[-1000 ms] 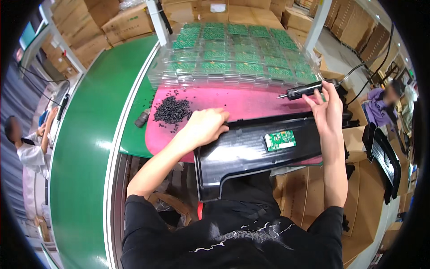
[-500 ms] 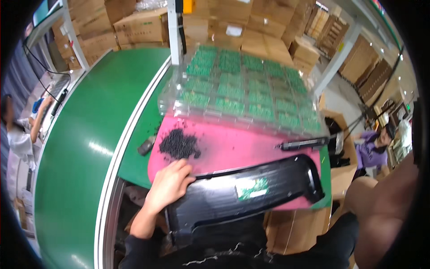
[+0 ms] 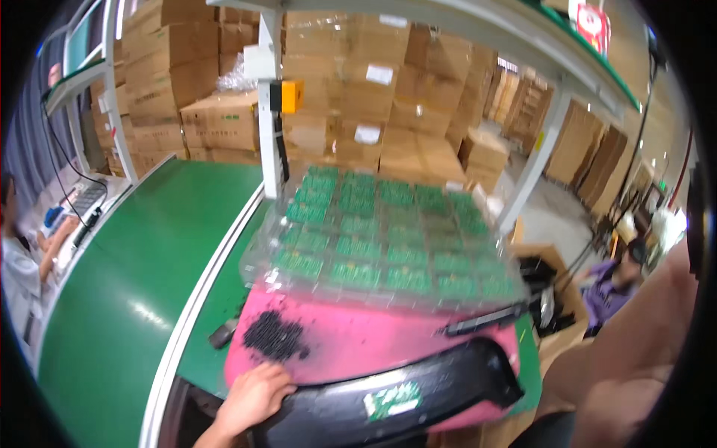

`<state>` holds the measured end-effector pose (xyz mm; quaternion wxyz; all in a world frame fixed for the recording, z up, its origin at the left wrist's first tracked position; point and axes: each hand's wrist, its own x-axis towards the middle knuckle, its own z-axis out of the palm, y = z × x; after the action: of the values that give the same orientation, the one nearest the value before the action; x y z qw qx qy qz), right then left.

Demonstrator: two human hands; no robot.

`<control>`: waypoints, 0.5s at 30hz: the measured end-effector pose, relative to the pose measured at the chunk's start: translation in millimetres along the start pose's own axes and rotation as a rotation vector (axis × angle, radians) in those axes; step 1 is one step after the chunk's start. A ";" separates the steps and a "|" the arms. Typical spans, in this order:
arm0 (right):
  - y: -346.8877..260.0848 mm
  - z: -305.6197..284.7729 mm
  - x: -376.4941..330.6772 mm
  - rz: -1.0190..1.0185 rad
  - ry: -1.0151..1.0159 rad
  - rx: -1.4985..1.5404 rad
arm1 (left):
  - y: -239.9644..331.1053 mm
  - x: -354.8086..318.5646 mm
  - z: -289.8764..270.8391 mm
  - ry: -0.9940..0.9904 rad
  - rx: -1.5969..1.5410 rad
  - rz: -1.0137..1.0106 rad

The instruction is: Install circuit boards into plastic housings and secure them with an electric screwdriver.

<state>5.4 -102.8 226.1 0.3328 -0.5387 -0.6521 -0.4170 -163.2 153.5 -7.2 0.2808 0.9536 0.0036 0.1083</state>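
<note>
Cardboard boxes (image 3: 336, 97) are filling more of the upper view than one second earlier, because the camera is now looking higher; they are standing in brown stacks with flat sides. Conveyor belt (image 3: 142, 261), green and smooth, is running along the left and reflecting a light. Green desk (image 3: 530, 369) is carrying a pink mat (image 3: 396, 336) with rounded corners. Behind the mat, clear plastic trays (image 3: 381, 243) are lying in layers, and they are holding many green boards in rows.

Black panel (image 3: 455, 381), long and glossy, with a bent right end, is lying across the near part of the mat. Right arm (image 3: 624, 343) is now rising, blurred, very near to the camera, while one second earlier it was reaching over the desk. The right hand itself is not showing, so I cannot tell how its fingers are standing.

Electric screwdriver (image 3: 485, 319), a slim black cylinder, was in the right hand one second before; now it is resting on the right part of the mat, close to the trays, and its tip is pointing left. Left hand (image 3: 258, 392) is keeping its hold at the panel's left end, fingers curling over the upper edge; the thumb I cannot see clearly. Circuit board (image 3: 393, 401), flat, green and rectangular, is staying on the panel's shiny face. Tiny black pieces (image 3: 272, 334) are forming a grainy heap on the mat's left part.
</note>
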 end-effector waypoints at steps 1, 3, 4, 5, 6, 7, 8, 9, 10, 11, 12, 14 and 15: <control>-19.7 0.3 -2.5 0.050 0.005 -0.014 | -3.0 4.1 -2.9 0.011 0.010 0.035; -48.9 10.0 -4.6 0.107 -0.007 0.000 | -0.9 6.5 -1.3 0.080 -0.010 0.047; -63.7 12.6 -7.9 0.126 -0.019 0.015 | -3.8 -0.3 -0.2 0.129 -0.035 0.035; -75.3 18.7 -10.3 0.143 -0.034 0.032 | 1.5 -17.5 2.2 0.194 -0.098 -0.039; -103.0 -4.1 -10.7 0.173 -0.026 -0.077 | 19.6 -3.1 -6.5 0.259 -0.167 0.042; -125.3 -0.1 -21.0 0.218 -0.041 -0.073 | 23.9 -13.0 -7.5 0.330 -0.236 0.004; -144.0 3.7 -31.3 0.261 -0.055 -0.070 | 28.3 -22.3 -9.7 0.399 -0.243 -0.023; -153.6 2.2 -16.9 0.307 -0.044 -0.135 | 39.4 -21.8 -14.8 0.472 -0.185 0.074; -146.0 9.6 5.6 0.344 -0.041 -0.172 | 47.2 -29.4 -18.1 0.542 -0.164 0.081; -140.6 41.1 11.8 0.355 -0.078 -0.069 | 35.4 -67.3 -14.4 0.661 -0.113 -0.049; -162.5 19.1 -9.0 0.355 -0.092 -0.049 | 25.1 -88.0 -14.5 0.778 -0.043 -0.072; -154.1 12.3 -4.8 0.367 -0.073 -0.050 | 2.4 -112.2 -19.4 0.972 -0.006 -0.241; -159.3 10.2 -1.3 0.380 -0.057 -0.036 | -20.4 -127.3 -17.1 1.170 -0.021 -0.194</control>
<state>-150.3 -105.7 191.0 0.3773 -0.6695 -0.5403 -0.3428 -290.0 171.1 -30.2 0.2501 0.7281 0.2438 0.5898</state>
